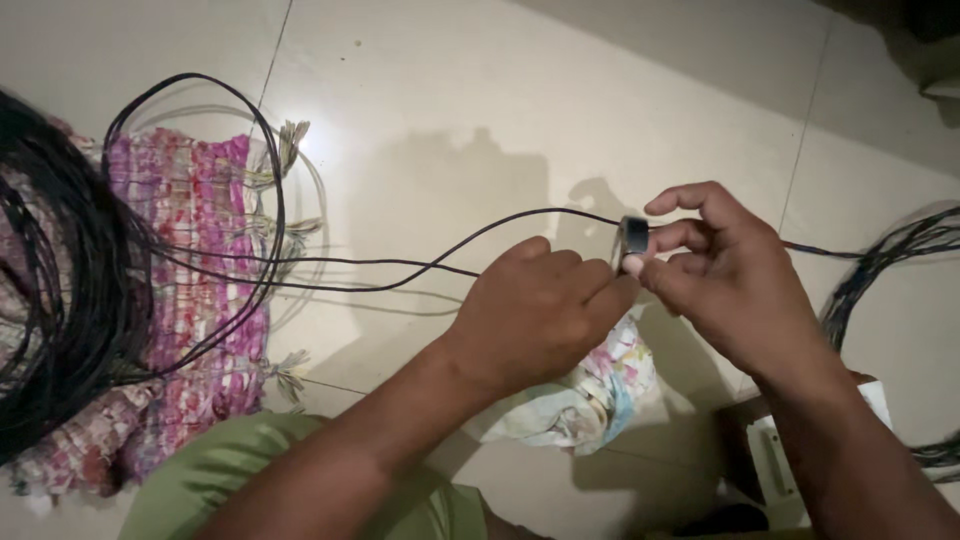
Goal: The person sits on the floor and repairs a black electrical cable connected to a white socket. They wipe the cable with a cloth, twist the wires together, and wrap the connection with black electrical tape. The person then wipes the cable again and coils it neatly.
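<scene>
Left hand (pixel 535 315) fisted, right hand (pixel 725 275) pinching

Both forearms are bare from the bottom edge of the view up to the wrists, with no sleeve, watch, bracelet or ring showing on them. The left hand (pixel 535 315) and the right hand (pixel 725 275) are bare as well, without gloves, and the fingernails are short and unpainted where they can be seen. Under the left forearm lies a stretch of plain light green cloth (pixel 230 470), part of the person's clothing, smooth and unpatterned; which garment it belongs to cannot be told.
</scene>
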